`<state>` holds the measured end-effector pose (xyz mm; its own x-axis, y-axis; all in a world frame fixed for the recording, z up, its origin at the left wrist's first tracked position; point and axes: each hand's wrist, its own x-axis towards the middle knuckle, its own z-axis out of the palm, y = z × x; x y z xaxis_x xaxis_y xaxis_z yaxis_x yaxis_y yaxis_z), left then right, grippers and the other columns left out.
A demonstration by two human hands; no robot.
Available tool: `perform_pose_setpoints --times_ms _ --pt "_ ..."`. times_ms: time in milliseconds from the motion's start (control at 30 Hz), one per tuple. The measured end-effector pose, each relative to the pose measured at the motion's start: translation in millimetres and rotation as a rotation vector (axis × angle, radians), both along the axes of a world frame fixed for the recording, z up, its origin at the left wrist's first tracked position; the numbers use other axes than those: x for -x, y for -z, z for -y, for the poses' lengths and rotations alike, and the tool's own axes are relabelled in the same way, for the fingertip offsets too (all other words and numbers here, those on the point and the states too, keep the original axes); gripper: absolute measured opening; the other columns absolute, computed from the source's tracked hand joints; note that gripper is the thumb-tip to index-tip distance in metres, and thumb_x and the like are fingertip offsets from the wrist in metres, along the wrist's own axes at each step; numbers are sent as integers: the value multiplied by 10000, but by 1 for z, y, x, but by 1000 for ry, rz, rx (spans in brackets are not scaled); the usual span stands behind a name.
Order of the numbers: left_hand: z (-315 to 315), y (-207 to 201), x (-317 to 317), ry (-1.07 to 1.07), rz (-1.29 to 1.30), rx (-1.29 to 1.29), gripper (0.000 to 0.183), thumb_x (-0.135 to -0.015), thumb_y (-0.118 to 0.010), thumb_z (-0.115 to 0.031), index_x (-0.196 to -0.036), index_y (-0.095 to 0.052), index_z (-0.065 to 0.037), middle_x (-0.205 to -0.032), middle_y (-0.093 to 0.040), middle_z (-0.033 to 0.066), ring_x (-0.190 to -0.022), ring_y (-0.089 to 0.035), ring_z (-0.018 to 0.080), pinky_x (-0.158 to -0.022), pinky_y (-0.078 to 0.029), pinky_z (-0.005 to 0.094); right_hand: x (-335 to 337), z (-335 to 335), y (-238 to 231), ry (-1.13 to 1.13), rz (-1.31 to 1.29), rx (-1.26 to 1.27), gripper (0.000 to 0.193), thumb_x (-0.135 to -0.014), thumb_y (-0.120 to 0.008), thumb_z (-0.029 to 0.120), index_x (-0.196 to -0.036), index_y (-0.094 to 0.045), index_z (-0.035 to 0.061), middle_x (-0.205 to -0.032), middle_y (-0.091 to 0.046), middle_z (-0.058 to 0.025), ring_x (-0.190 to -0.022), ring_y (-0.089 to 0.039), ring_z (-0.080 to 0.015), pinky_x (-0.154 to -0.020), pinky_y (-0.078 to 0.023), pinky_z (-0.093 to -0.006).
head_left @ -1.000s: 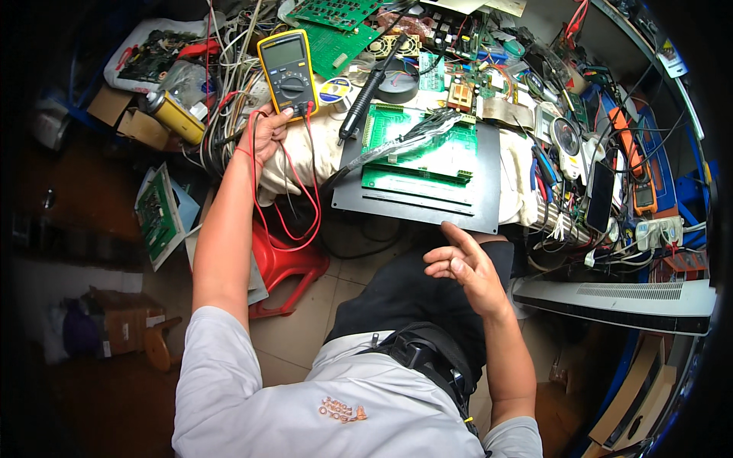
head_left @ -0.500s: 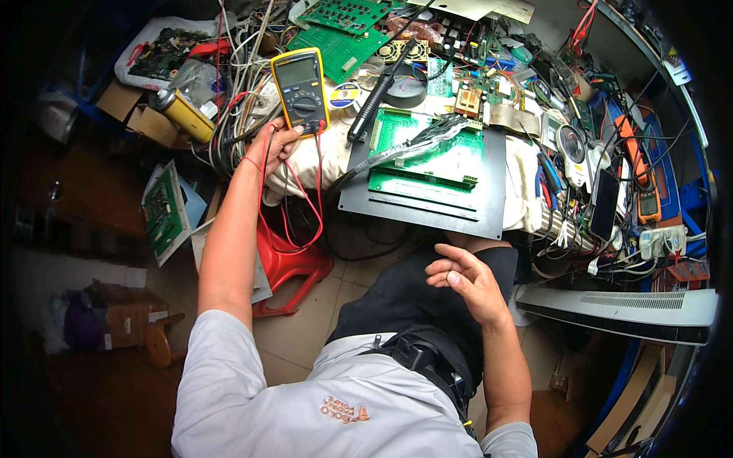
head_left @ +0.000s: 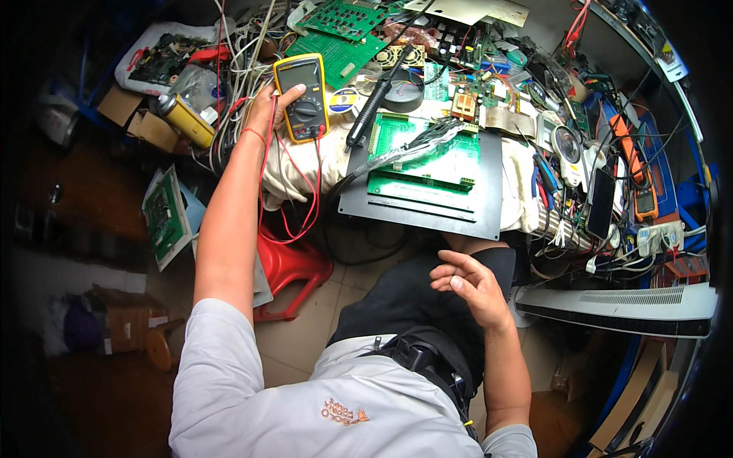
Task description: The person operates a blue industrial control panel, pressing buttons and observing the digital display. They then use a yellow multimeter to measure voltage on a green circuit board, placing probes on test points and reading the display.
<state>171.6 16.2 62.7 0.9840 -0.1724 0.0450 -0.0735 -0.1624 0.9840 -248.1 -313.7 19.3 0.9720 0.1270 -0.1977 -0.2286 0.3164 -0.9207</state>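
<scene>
Head view: your left hand (head_left: pixel 263 111) is wrapped around the yellow multimeter (head_left: pixel 302 98), fingers on its right edge and thumb side on the left, holding it tilted up at the far left of the cluttered table (head_left: pixel 527 206). Your right hand (head_left: pixel 469 284) is empty, fingers loosely curled and apart, resting over your lap below the table edge, well apart from the meter.

To handle the meter well, keep your grip on the rubbery yellow casing and off the round dial, and keep the dark screen turned toward you. Mind the red test leads (head_left: pixel 301 206) that loop down from its lower end over the pale cloth (head_left: pixel 328 160); I judge they could snag if you lift sharply.

Just right of the meter a black-handled soldering iron (head_left: pixel 374 103) lies slantwise. Beside it a green circuit board (head_left: pixel 427 156), flat and rectangular, sits on a dark matte metal plate (head_left: pixel 424 206), with a grey bundle of wires (head_left: pixel 416 141) lying across it. A red plastic stool (head_left: pixel 294 267) stands on the tiled floor below.
</scene>
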Motion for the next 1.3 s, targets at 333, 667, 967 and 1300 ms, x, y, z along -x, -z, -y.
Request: perform_pose_setpoints --times_ms 333,667,967,1300 --pt "36 -6 19 -268 380 -230 925 -712 -973 -336 -1404 -518 77 -1193 -727 217 -1015 -734 283 -899 -578 380 5 3 7 15 -37 -19 562 -1007 -689 181 -1483 -498 -51 -1238 -709 -163 -1088 -704 -214 -975 -546 -338" --pt "27 23 5 -104 434 -106 488 -847 -902 -255 -1198 -676 -2 -1069 -761 98 -887 -730 162 -807 -585 298 12 5 14 44 -39 -40 559 -1004 -689 175 -1478 -502 -55 -1235 -709 -172 -1084 -707 -221 -974 -551 -350" --pt "-17 54 41 44 113 194 744 -844 -895 -131 -1422 -477 80 -1309 -651 190 -1202 -632 229 -1063 -510 362 19 13 20 111 -42 -107 576 -1009 -682 207 -1475 -491 -74 -1236 -704 -186 -1077 -710 -228 -969 -556 -344" --pt "-14 52 40 150 -25 128 513 -914 -787 -40 -1370 -572 53 -1282 -703 144 -1167 -657 205 -1061 -504 337 18 6 24 89 -38 -114 577 -1013 -688 213 -1470 -494 -81 -1242 -702 -193 -1078 -712 -231 -967 -560 -347"
